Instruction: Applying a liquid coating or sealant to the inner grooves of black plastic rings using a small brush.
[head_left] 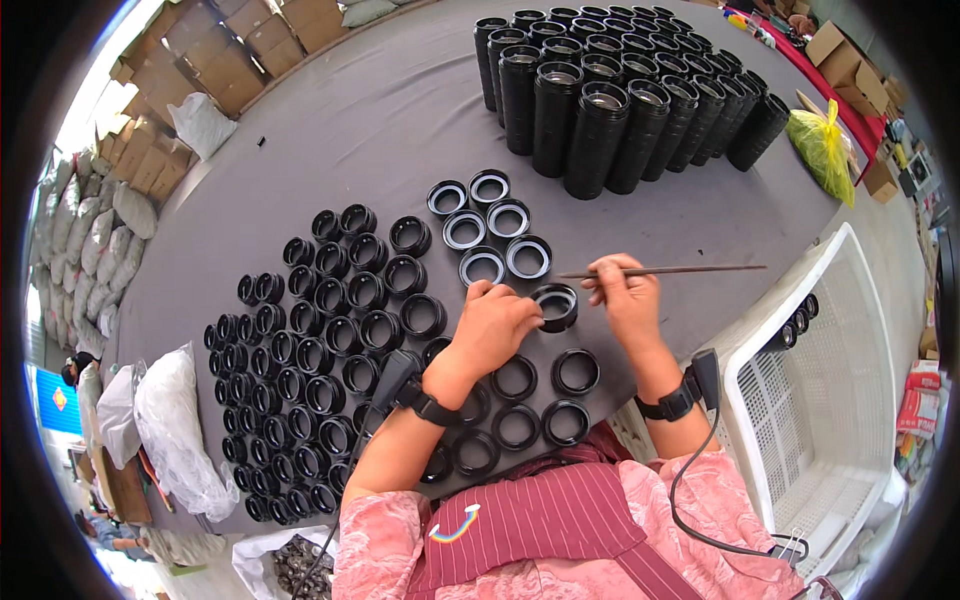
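My left hand (497, 322) pinches the near-left edge of a black plastic ring (570, 308) that stands tilted on the grey-covered table. Between the fingers of my right hand (627, 295) lies a thin dark brown stick (695, 269). Its left tip hovers at the far rim of that ring; whether it touches, I cannot tell. Just beyond sit several black rings with a pale inner ring (528, 257), in two columns. Closer to my body, several plain black rings (516, 378) lie flat without the pale insert.
Many more black rings (331, 297) spread over the table's left side. Tall black cylinders (600, 140) stand packed at the far right. A white plastic crate (800, 400) is right of me. Clear plastic bags (175, 420) lie at the left edge, and a yellow bag (822, 150) at the right.
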